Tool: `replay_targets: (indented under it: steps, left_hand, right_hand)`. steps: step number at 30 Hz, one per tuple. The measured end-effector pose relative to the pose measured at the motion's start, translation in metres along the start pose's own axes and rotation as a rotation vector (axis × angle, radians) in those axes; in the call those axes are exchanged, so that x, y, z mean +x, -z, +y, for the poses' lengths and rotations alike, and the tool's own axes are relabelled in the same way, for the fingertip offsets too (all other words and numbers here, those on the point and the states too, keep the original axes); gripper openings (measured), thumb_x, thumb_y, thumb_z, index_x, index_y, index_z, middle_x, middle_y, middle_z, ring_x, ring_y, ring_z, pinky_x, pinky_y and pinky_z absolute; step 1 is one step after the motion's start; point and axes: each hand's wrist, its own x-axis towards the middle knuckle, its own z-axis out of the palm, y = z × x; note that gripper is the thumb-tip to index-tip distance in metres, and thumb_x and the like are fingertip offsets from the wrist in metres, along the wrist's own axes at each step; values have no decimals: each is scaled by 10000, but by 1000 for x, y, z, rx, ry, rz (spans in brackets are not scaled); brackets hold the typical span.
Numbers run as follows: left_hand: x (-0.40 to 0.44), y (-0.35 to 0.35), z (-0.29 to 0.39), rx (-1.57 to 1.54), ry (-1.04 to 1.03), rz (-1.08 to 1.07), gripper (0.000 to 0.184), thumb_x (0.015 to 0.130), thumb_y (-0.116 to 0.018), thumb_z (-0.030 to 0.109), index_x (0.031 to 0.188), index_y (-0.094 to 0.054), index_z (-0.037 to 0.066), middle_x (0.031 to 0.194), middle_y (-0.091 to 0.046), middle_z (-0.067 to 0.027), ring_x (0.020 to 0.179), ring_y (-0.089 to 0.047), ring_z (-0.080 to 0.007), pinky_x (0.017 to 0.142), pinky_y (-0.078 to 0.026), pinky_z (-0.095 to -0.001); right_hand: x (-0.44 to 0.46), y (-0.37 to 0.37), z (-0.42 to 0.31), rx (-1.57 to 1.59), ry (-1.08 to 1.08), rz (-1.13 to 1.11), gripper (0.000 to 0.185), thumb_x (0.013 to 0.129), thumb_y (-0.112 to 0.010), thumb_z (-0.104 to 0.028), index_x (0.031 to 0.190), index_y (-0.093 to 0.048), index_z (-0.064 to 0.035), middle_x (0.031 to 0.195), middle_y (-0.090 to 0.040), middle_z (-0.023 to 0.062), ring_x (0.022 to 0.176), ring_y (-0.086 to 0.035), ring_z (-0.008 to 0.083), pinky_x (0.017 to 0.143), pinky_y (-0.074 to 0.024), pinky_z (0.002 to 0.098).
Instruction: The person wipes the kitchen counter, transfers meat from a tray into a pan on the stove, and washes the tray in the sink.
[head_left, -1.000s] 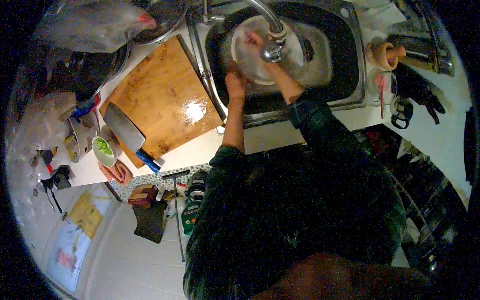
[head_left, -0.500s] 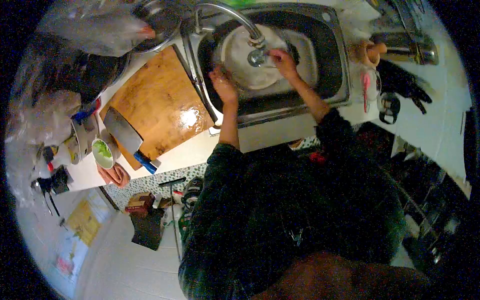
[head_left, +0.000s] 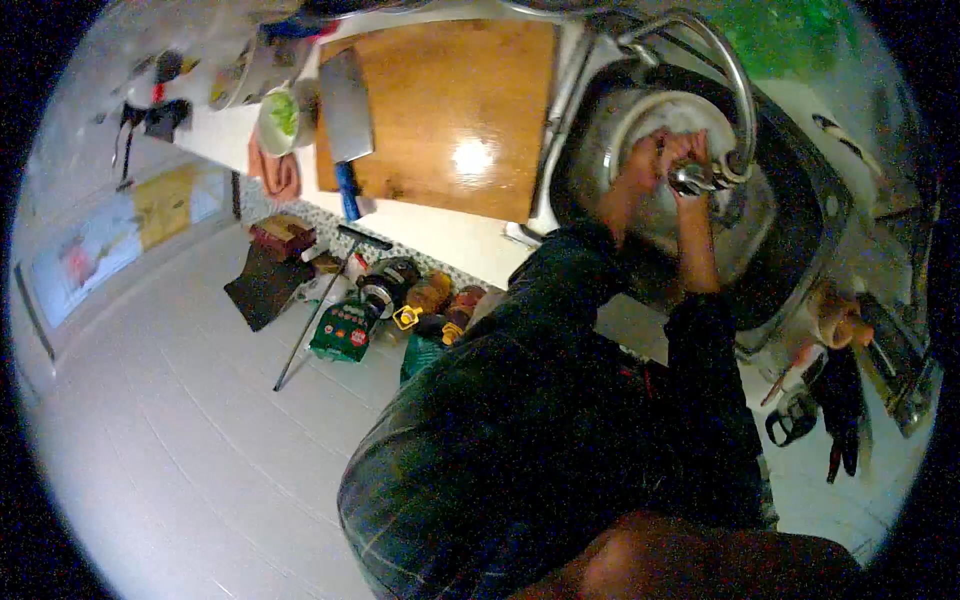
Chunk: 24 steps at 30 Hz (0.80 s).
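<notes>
Item, the wearer's garment (head_left: pixel 520 420): dark, sleeves at the forearms, filling the view from six toward two o'clock, hours being read on the whole view with twelve at its top.
Item, right hand (head_left: pixel 686 150): at about two o'clock, fingers bent, partly behind the tap's head; its grip cannot be told.
Item, left hand (head_left: pixel 640 165): just beside the right hand, on its nine o'clock side, fingers bent; whether it pinches anything cannot be told.
Item, basin (head_left: pixel 680 112): round, pale, set in the sink between one and two o'clock, both hands inside its outline.
Item, tap (head_left: pixel 746 100): curved metal neck, its head hanging over the basin and in front of the right hand.
Item, sink (head_left: pixel 805 210): dark inside, metal-rimmed, at two o'clock, around the basin.
Item, cutting board (head_left: pixel 450 110): wooden, shiny with glare, at twelve.
Item, cleaver (head_left: pixel 345 110): at eleven, blade flat along the board's side, blue handle toward six.
Item, bowl (head_left: pixel 283 120): pale, holding green pieces, between ten and eleven.
Item, bundle (head_left: pixel 275 172): salmon-coloured, at ten, near the bowl.
Item, mortar (head_left: pixel 832 318): wooden, at three, blurred.
Item, green bag (head_left: pixel 342 330): on the floor, toward nine.
Item, box (head_left: pixel 280 236): reddish brown, on the floor between nine and ten.
</notes>
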Motion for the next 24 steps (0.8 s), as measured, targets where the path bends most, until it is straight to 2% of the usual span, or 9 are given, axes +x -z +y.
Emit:
replay_targets:
  steps: [5,9,12,13,16,19,22,23,24]
  left_hand:
    - [-7,-27,3,-326,10,-78,228,885,-476,232,957,-564,34,906,-594,-72,819,-556,-187,761,-462,-322]
    - [-23,-37,2,-456,10,-95,222,883,-494,233,950,-566,34,904,-593,-68,820,-554,-182,761,-461,-321]
    - [-33,-31,12,-499,-8,-93,218,881,-508,233,944,-568,33,902,-593,-64,821,-553,-177,762,-460,-320]
    - [-40,-27,16,-498,-10,-87,217,881,-513,233,942,-568,33,902,-592,-63,821,-553,-176,762,-460,-320]
    - [-46,-23,20,-519,-47,-78,213,879,-526,234,936,-570,33,900,-592,-60,822,-551,-172,762,-459,-320]
    - [-60,-21,39,-599,-113,-91,211,878,-540,234,930,-572,32,899,-592,-56,823,-550,-167,763,-459,-319]
    - [-91,4,72,-562,-167,-136,209,876,-554,235,924,-574,32,897,-591,-53,824,-549,-163,763,-458,-318]
    - [-103,13,87,-445,-198,-134,209,876,-558,235,922,-574,32,897,-591,-52,824,-548,-162,763,-458,-318]
    - [-123,17,112,232,-183,41,248,869,-571,236,966,-576,8,927,-594,-54,831,-545,-156,763,-458,-311]
  right_hand:
    - [-34,-6,-24,-162,77,-3,283,900,-418,-296,1038,-549,-86,944,-593,50,787,-570,203,689,-492,343]
    - [-91,13,-6,-388,165,174,300,919,-386,-315,1029,-543,-83,921,-591,53,774,-571,205,689,-492,352]
    - [-74,49,32,-593,211,350,301,917,-398,-315,1034,-540,-76,916,-592,50,785,-573,210,716,-490,357]
    - [-61,64,44,-866,382,340,301,909,-416,-305,1027,-539,-57,937,-590,56,813,-570,212,730,-487,360]
    - [-36,21,69,-1178,609,323,315,897,-436,-305,1023,-537,-34,955,-588,71,839,-567,220,739,-487,362]
    - [2,2,56,-934,447,190,354,888,-443,-332,1033,-536,-23,944,-591,96,831,-570,234,727,-494,363]
    - [37,-15,38,-391,50,-75,393,878,-449,-360,1043,-534,-13,934,-594,122,823,-573,249,715,-501,364]
    - [45,-22,39,-219,-104,-211,407,875,-451,-369,1046,-534,-9,931,-595,130,821,-574,254,711,-503,364]
    - [45,-29,41,-72,-241,-337,420,872,-453,-378,1050,-533,-6,927,-595,139,818,-574,259,707,-505,364]
